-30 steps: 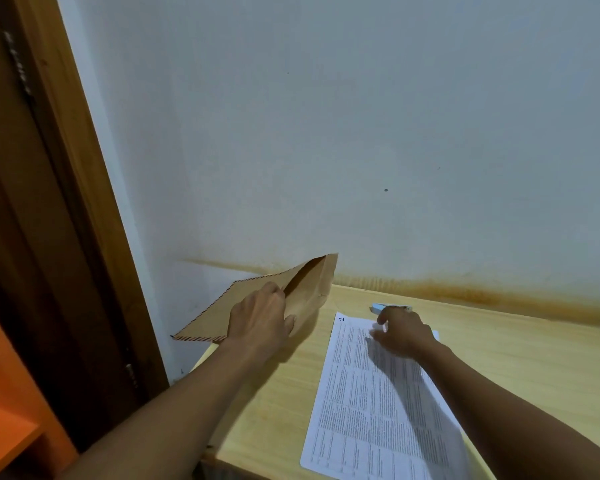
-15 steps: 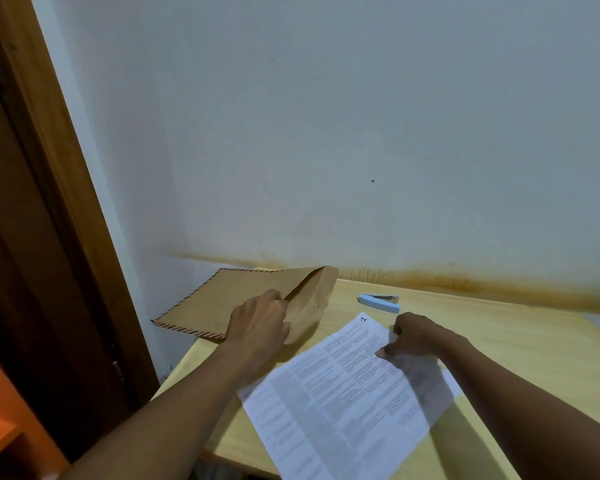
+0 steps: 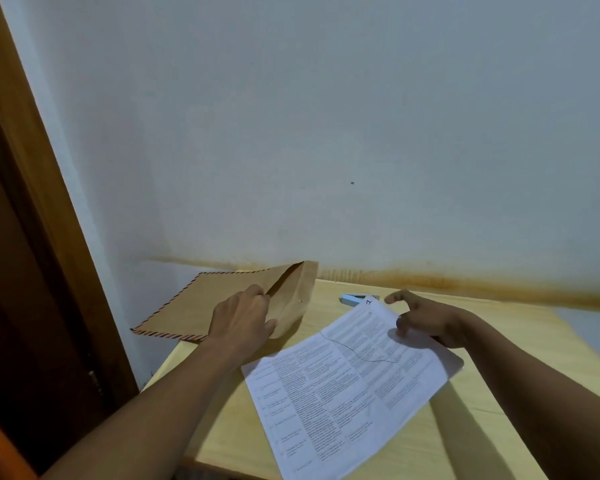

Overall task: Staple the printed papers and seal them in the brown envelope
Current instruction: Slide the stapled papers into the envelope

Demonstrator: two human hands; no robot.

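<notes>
- Your left hand grips the envelope at its mouth, holding it agape.
- Right hand pinches the papers by the far corner, just beside the left hand.
- Stapler lies beyond the right hand; can't tell if the staple's in.
- Left to do, prob.: slide papers in, seal the flap.

Matt brown paper envelope; white printed paper sheets; smooth pale wood table.
</notes>
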